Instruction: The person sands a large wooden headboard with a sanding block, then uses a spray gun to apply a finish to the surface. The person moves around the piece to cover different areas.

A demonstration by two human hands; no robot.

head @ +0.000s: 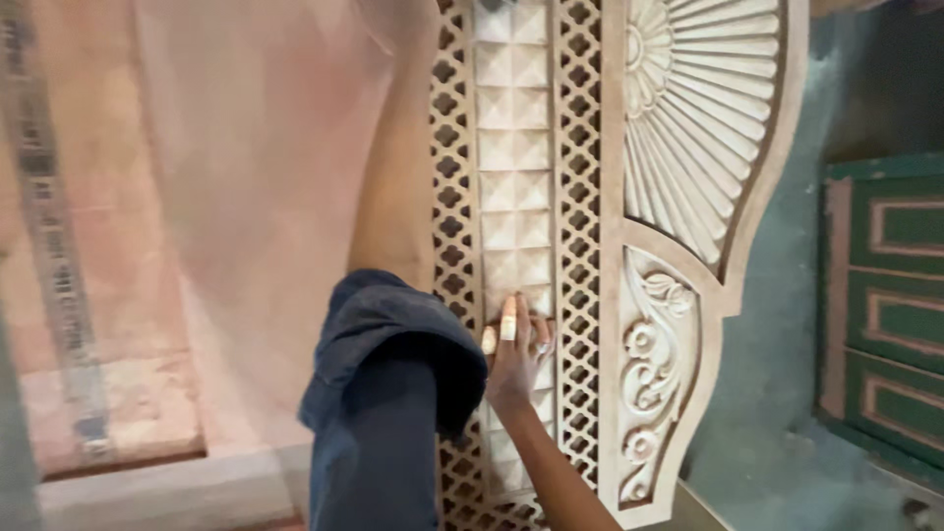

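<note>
Carved panel upright, right hand pressed flat, fingers open, on its central studded strip, left forearm along the lattice, left hand's state indiscernible, green door beyond the panel's right edge.

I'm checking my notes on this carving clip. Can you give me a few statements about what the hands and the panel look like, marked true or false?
1. The right hand lies on the strip of raised square studs of the carved panel. True.
2. The left hand grips a chisel in plain view. False: the left arm reaches up past the top edge, so its hand is out of view.
3. A fan of carved rays sits above a floral scroll. True.
4. The lattice bands are painted green. False: they are pale like the panel; the green belongs to a door at the right.
5. The rolled sleeve is dark blue. True.
</note>
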